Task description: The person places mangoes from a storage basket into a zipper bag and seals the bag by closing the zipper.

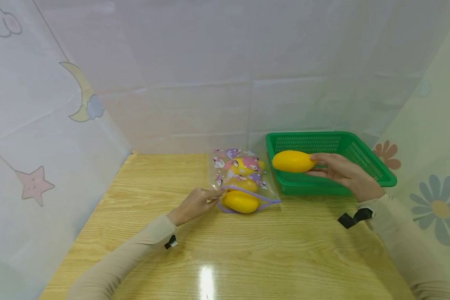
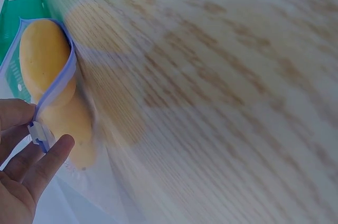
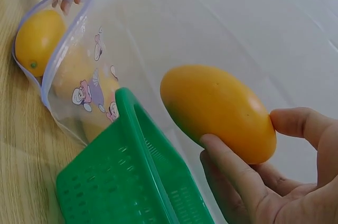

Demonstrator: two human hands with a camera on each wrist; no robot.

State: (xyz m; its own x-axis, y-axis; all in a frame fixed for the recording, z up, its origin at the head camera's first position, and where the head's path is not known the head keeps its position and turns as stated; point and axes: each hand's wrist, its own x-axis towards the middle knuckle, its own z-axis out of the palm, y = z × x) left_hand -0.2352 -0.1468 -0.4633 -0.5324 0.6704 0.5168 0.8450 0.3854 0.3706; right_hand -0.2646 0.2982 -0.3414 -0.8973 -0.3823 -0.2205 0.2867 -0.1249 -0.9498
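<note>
A clear zip bag with pink cartoon prints and a purple edge lies on the table, several yellow mangoes inside. One mango sits at its parted mouth, facing the person. My left hand pinches the left corner of that mouth, where a white slider shows in the left wrist view. Over the left side of the green basket, my right hand grips another mango by its right end, thumb on one side and fingers on the other. The basket's floor is partly hidden behind this hand and fruit.
The basket stands at the back right of the wooden table, close beside the bag. Printed sheets hang behind the table and along both sides. Black straps hang at the sleeve cuffs.
</note>
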